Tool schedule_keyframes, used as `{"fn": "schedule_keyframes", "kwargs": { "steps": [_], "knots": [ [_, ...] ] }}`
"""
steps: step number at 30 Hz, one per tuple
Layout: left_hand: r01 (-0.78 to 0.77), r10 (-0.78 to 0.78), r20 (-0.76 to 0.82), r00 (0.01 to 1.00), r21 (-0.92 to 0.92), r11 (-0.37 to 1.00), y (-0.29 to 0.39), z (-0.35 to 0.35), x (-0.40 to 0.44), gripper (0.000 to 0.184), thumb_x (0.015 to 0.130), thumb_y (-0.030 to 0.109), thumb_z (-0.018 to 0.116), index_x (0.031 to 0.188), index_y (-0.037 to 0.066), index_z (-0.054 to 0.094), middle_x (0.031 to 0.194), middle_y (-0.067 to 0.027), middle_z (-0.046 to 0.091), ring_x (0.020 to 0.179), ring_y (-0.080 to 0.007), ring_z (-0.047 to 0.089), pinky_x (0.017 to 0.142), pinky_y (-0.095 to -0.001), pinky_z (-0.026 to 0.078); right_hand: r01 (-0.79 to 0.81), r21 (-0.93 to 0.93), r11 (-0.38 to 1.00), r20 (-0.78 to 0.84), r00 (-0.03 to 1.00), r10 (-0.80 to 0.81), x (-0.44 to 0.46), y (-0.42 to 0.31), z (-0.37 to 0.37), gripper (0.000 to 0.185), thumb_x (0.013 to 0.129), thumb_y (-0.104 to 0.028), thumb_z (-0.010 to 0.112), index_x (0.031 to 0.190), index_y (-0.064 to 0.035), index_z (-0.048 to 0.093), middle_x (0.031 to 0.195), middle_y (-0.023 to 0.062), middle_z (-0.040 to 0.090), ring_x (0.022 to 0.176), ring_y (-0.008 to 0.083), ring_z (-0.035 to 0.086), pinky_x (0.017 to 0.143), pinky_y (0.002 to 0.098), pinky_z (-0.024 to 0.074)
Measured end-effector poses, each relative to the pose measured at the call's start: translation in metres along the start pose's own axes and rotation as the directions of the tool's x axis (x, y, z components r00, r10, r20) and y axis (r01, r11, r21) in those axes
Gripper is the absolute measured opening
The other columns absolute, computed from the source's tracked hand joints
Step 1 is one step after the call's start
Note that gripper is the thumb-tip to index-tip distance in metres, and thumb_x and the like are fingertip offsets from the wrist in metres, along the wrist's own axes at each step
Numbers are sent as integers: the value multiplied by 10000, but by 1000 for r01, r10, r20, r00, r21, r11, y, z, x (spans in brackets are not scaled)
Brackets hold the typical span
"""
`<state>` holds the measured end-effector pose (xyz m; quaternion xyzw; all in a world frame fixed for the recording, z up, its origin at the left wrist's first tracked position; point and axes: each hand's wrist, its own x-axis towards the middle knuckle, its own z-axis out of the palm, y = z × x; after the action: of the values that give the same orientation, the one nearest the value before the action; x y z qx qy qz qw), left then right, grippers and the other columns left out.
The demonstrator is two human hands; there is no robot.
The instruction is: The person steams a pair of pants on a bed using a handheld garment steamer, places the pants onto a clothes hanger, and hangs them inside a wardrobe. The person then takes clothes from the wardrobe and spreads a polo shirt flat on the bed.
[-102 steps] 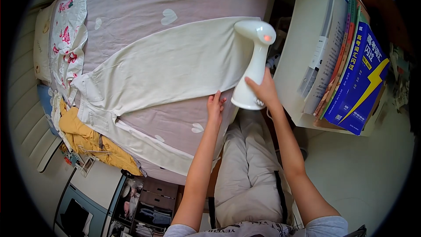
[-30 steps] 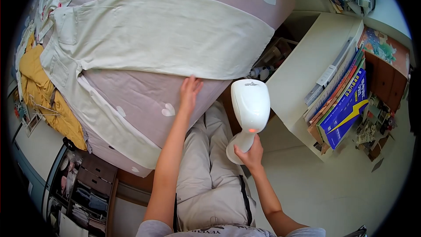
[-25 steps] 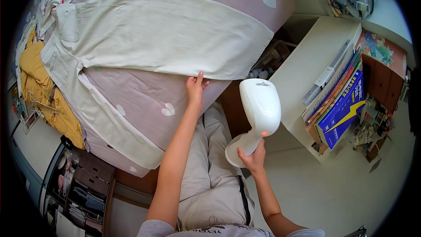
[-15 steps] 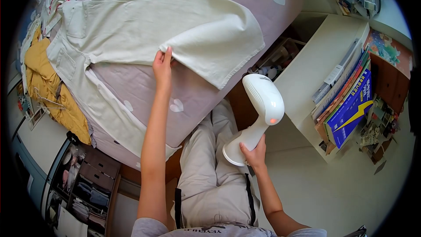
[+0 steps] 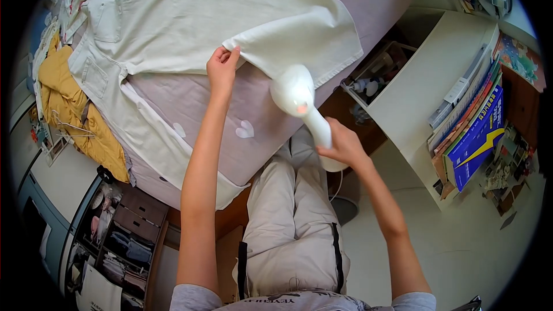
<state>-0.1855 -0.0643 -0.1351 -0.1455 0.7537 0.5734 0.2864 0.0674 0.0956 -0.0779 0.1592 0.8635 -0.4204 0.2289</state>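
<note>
The right hand (image 5: 344, 143) partly hides the steamer handle (image 5: 318, 128).

A mauve, heart-patterned bed (image 5: 253, 101) dominates an evenly lit bedroom, a white cabinet (image 5: 415, 103) off one end of it, brown drawers (image 5: 138, 213) toward the other, pale floor (image 5: 455, 242) alongside.

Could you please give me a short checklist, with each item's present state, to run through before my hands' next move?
1. Left hand gripping the off-white fabric trousers: ok, it pinches a leg's edge.
2. Right hand holding the glossy white handheld steamer by its handle: ok.
3. Small orange indicator light lit: ok, though its meaning is not shown.
4. Leg fabric lying flat: not ok, the pinched edge is lifted and folded.
5. Left hand clear of the steamer: ok, a gap shows.
6. Steamer touching the fabric: cannot tell.
</note>
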Motion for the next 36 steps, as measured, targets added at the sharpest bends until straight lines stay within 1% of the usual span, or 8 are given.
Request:
{"fn": "schedule_keyframes", "kwargs": {
  "steps": [10,14,23,25,27,31,34,36],
  "knots": [
    [27,-27,-2,1000,-34,999,-2,1,1,224,774,191,582,924,25,563,778,19,584,688,-21,495,563,-166,365,-139,-14,990,166,976,139,-54,-4,-33,640,558,-302,645,1080,-24,401,945,173,515,856,324,517,717,370,431],
    [21,-22,-12,1000,-23,1000,-2,1,-2,228,776,197,580,921,22,565,772,18,584,682,-24,500,556,-168,371,4,-22,1000,59,998,-3,-11,-14,-28,604,572,-317,642,1044,-22,405,908,162,517,825,308,522,663,369,439],
    [-3,3,10,1000,-17,1000,-4,3,-13,218,761,188,600,866,3,553,741,-7,576,658,-38,492,560,-184,398,-217,-51,975,167,960,223,-77,16,-30,597,573,-312,653,1027,-14,407,906,172,520,825,328,525,674,385,437],
    [-61,70,190,979,-52,997,-26,9,-14,246,751,185,616,880,-6,528,804,-26,574,694,-58,497,597,-193,407,-299,-49,953,202,931,303,-107,18,-30,603,570,-314,656,1034,-18,410,918,175,523,830,331,525,678,389,436],
    [57,-61,319,946,24,998,-50,25,-25,277,740,182,631,898,-12,512,835,-38,563,720,-76,501,631,-199,410,-324,-22,946,148,935,324,-139,12,-29,630,559,-319,665,1056,-24,414,936,180,528,833,335,529,682,388,438],
    [173,-195,377,906,91,981,-108,50,-52,237,742,201,625,820,-5,539,752,-30,571,661,-67,507,569,-189,408,-332,-49,942,111,935,336,-190,-15,-36,652,549,-323,673,1073,-30,417,942,180,528,835,337,528,684,385,439],
    [266,-280,403,871,92,960,-123,65,-81,220,745,214,618,779,5,557,710,-28,575,619,-62,507,527,-184,402,-337,42,941,25,942,336,-226,-40,-43,669,534,-314,686,1080,-31,421,940,177,527,842,323,530,703,365,441],
    [297,-301,438,847,80,951,-123,74,-107,213,747,218,614,761,12,564,694,-27,577,600,-60,506,508,-181,398,-365,348,864,-6,920,391,-249,-51,-46,678,508,-290,709,1067,-24,433,957,149,528,868,273,532,736,332,433]
  ]
}}
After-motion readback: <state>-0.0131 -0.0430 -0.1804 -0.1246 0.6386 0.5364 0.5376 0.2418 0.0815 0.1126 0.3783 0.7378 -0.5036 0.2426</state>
